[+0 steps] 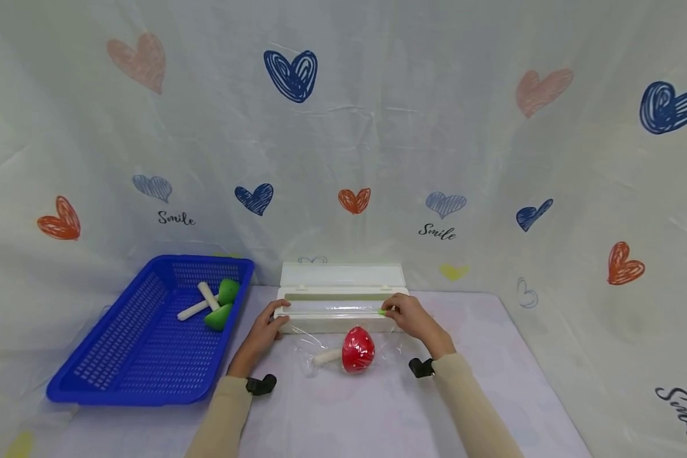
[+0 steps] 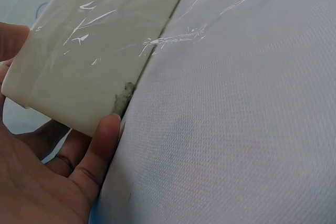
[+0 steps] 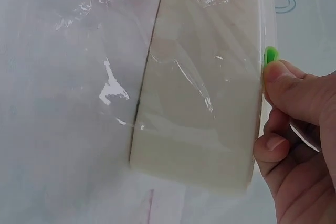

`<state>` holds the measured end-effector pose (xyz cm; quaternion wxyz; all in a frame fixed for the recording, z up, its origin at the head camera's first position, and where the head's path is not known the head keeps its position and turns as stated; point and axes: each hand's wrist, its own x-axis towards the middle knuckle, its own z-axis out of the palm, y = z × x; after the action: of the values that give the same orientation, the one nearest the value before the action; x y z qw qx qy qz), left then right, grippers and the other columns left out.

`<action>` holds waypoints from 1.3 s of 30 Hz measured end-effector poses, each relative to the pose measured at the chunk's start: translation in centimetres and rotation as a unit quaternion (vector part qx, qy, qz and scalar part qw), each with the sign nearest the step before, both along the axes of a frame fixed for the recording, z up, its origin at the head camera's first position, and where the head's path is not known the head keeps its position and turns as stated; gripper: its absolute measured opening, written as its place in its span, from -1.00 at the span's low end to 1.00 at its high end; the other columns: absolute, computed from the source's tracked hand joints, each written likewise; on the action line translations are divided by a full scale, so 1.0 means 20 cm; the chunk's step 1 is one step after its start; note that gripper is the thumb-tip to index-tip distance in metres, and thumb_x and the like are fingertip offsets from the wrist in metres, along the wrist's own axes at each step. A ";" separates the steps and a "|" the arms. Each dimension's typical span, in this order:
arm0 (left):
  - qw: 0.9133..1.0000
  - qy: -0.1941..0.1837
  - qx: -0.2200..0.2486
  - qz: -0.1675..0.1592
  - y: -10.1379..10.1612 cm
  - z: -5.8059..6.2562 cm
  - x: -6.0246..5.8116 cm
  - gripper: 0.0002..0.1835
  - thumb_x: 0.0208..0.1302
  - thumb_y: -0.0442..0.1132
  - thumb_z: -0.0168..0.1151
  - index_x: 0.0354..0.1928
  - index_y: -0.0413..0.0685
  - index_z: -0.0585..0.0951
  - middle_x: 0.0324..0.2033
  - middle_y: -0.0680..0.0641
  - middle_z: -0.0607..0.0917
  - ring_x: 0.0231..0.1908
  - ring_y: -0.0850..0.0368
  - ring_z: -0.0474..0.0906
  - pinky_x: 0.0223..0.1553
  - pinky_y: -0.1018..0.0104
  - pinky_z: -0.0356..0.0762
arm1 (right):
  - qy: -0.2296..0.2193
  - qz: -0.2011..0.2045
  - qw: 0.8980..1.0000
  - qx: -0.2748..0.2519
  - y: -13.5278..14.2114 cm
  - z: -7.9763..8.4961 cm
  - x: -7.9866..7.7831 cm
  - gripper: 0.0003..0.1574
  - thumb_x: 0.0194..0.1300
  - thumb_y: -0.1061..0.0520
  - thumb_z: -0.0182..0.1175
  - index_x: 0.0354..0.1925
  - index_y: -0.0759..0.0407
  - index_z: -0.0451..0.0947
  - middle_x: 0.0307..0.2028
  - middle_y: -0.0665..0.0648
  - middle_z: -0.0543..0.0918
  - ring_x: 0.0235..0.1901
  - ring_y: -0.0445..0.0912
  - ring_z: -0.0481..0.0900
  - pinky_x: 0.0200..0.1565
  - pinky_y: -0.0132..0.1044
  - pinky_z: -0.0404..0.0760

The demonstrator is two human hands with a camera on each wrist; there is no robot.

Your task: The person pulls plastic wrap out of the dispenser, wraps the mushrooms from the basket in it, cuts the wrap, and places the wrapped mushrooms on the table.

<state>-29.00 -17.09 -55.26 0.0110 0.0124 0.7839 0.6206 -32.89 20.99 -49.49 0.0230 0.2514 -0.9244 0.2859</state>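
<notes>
A white cling film dispenser box (image 1: 340,299) lies at the table's back with its lid up. My left hand (image 1: 273,319) grips its left end, the thumb (image 2: 100,150) pressed against the front face of the box (image 2: 100,51). My right hand (image 1: 399,313) is at the right end and pinches the small green slider (image 1: 383,312) on the cutting rail, seen close at the thumb tip (image 3: 270,55). Clear film (image 3: 105,77) runs from the box over the table and lies around a red toy mushroom (image 1: 355,348) just in front.
A blue plastic basket (image 1: 120,356) stands at the left with two green toy mushrooms (image 1: 223,302) inside. A heart-printed cloth covers the table and hangs as a backdrop. Bare tabletop (image 1: 378,413) stretches in front of the mushroom and to the right.
</notes>
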 end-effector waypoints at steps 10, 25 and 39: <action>1.000 -0.016 0.006 0.002 -0.06 0.01 0.01 -0.57 0.57 -0.20 0.09 0.39 -0.06 0.41 0.38 -0.20 0.35 -0.19 0.08 0.43 -0.23 0.29 0.52 | 0.007 -0.025 0.999 -0.020 0.12 -0.01 0.00 -0.89 0.33 0.38 0.30 -0.20 0.27 0.72 -0.22 0.17 0.70 -0.25 -0.04 0.60 -0.17 -0.16 0.64; 0.998 -0.025 0.038 -0.031 -0.02 0.00 0.02 -0.54 0.59 -0.18 0.07 0.43 -0.12 0.37 0.43 -0.23 0.24 -0.19 0.13 0.37 -0.15 0.26 0.52 | 0.052 -0.072 0.996 -0.018 0.20 -0.06 0.04 -0.88 0.29 0.43 0.30 -0.24 0.30 0.72 -0.24 0.21 0.70 -0.14 0.11 0.69 -0.08 -0.01 0.70; 0.996 0.003 0.042 0.081 0.01 0.12 0.13 -0.41 0.56 -0.04 0.14 0.50 -0.10 0.33 0.49 -0.33 0.28 0.38 -0.30 0.27 0.30 -0.11 0.32 | 0.131 -0.076 0.988 -0.043 0.11 -0.03 0.20 -0.68 0.21 0.37 0.43 -0.04 0.29 0.69 -0.02 0.33 0.65 0.01 0.23 0.62 -0.05 0.06 0.68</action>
<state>-26.37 -16.88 -52.94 -0.0419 -0.0486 0.7555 0.6520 -28.94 23.11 -50.04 0.1765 0.2143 -0.9167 0.2872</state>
